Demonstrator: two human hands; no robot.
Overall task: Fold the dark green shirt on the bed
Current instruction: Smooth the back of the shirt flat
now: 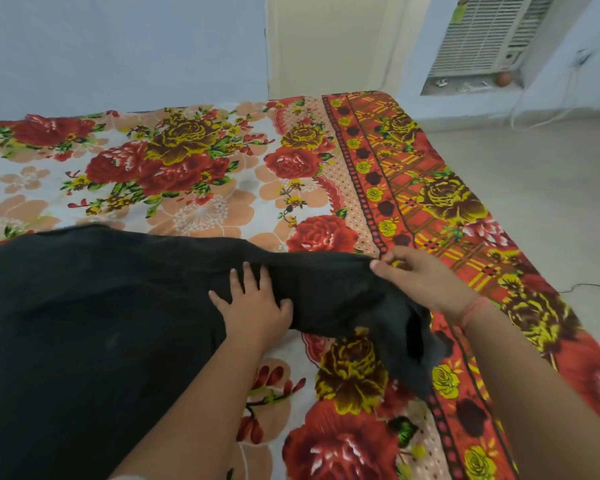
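Note:
The dark green shirt (94, 323), almost black in this light, lies spread over the left half of the bed (194, 174), which has a floral cover. One sleeve stretches out to the right. My left hand (253, 303) rests flat on the cloth where the sleeve meets the body, fingers apart. My right hand (416, 282) pinches the upper edge of the sleeve between thumb and fingers and holds it slightly off the bed. The sleeve's cuff end hangs loose below my right wrist.
The bed's right edge, with a red checked border (465, 237), runs diagonally toward me. Beyond it is a pale floor (551, 188) with a thin cable. A window air conditioner (482, 32) sits in the far wall, and the bed's far side meets a bluish wall.

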